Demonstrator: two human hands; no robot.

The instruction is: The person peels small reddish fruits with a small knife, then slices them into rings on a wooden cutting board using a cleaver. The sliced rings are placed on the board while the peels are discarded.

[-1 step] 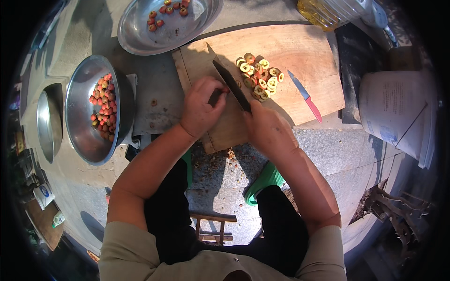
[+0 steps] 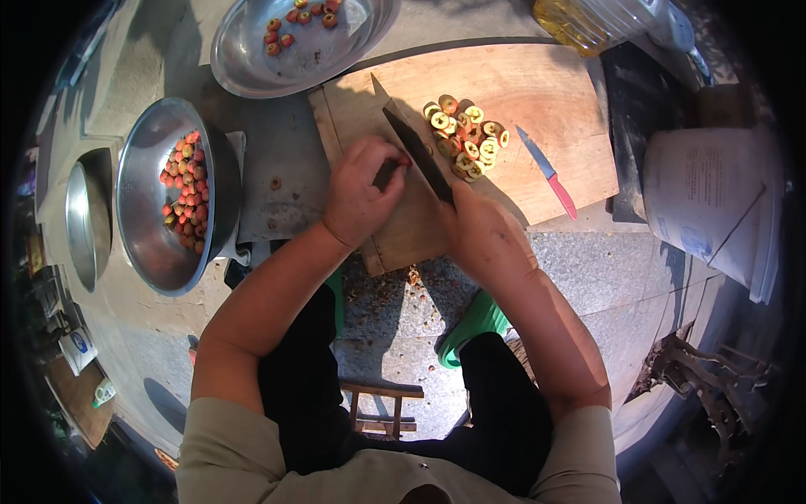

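Observation:
On the wooden cutting board [image 2: 546,84], my right hand [image 2: 489,235] is wrapped round the handle of a cleaver [image 2: 413,149] with a broad, dark blade. The blade stands on edge and points away to the upper left. Just left of it, my left hand [image 2: 361,186] is closed, its fingertips pinching a small red hawthorn fruit [image 2: 405,160] that is mostly hidden. Right of the blade lies a pile of hawthorn slices [image 2: 472,143], pale rings with red skin. Farther right rests a small paring knife [image 2: 550,176] with a red handle, touched by neither hand.
A steel bowl [image 2: 138,202] of whole red hawthorns stands at the left. Another steel basin [image 2: 239,59] with several fruits is beyond the board. A plastic oil bottle [image 2: 588,21] lies at the far right, above a white bucket [image 2: 701,193]. Below is a wooden stool [image 2: 382,390].

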